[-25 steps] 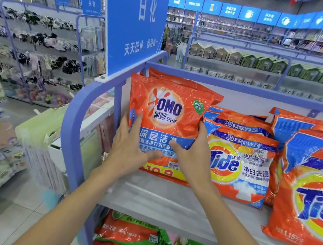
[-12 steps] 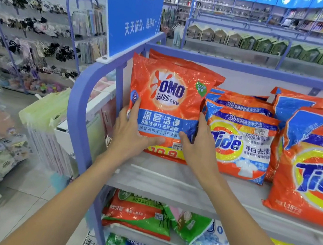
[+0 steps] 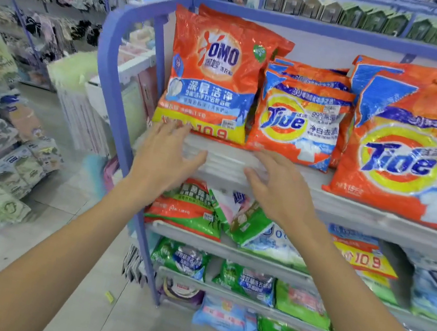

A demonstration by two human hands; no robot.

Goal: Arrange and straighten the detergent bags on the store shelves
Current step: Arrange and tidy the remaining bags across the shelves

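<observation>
OMO bag (image 3: 211,77) stands upright at the left end of the top shelf (image 3: 226,163); looks done. Both hands are empty, fingers spread: left hand (image 3: 163,162) at its bottom edge, right hand (image 3: 279,190) just below. Lower-shelf bags (image 3: 245,224) lie tilted, probably next.

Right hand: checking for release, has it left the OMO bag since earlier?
Yes. The right hand dropped off the OMO bag, down to the top shelf's front edge.
</observation>
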